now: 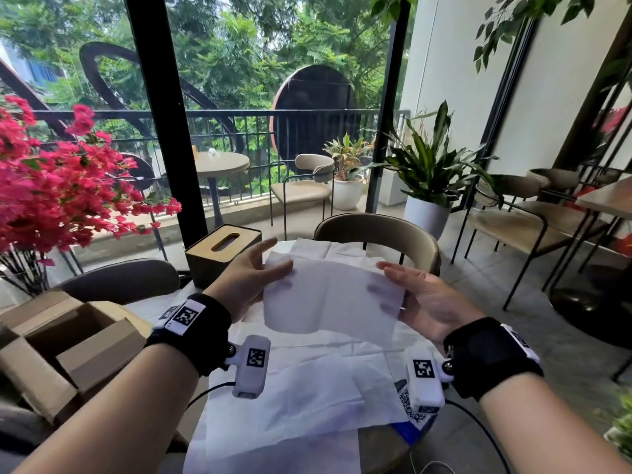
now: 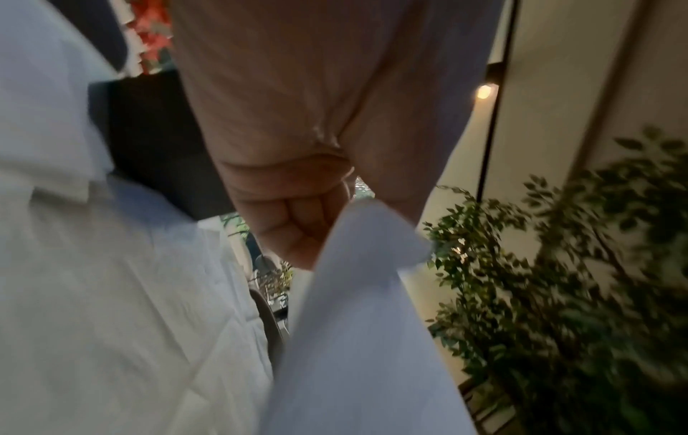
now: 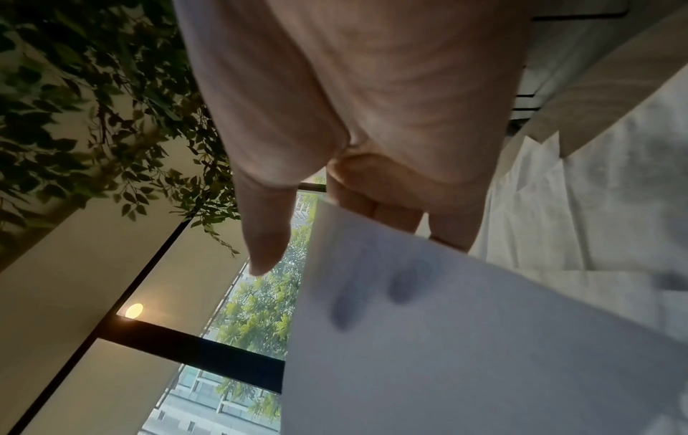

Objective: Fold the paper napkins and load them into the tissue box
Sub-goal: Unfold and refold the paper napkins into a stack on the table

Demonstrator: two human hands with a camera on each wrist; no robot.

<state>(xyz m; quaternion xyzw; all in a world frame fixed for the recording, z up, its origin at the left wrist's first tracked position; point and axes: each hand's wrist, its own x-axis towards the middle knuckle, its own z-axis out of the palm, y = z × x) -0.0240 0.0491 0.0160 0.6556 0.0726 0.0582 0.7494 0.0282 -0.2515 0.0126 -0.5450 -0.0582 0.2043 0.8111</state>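
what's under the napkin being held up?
More napkins spread flat on the table, a QR card at their right edge. The right hand's fingers show through the held napkin; the tabletop beneath is covered.

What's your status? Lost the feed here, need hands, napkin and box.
Left hand and right hand hold one napkin up by its sides, over loose napkins on the table. Tissue box far left, slot unobstructed.

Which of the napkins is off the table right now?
The napkin held up between the left hand and right hand; the other napkins lie flat on the table.
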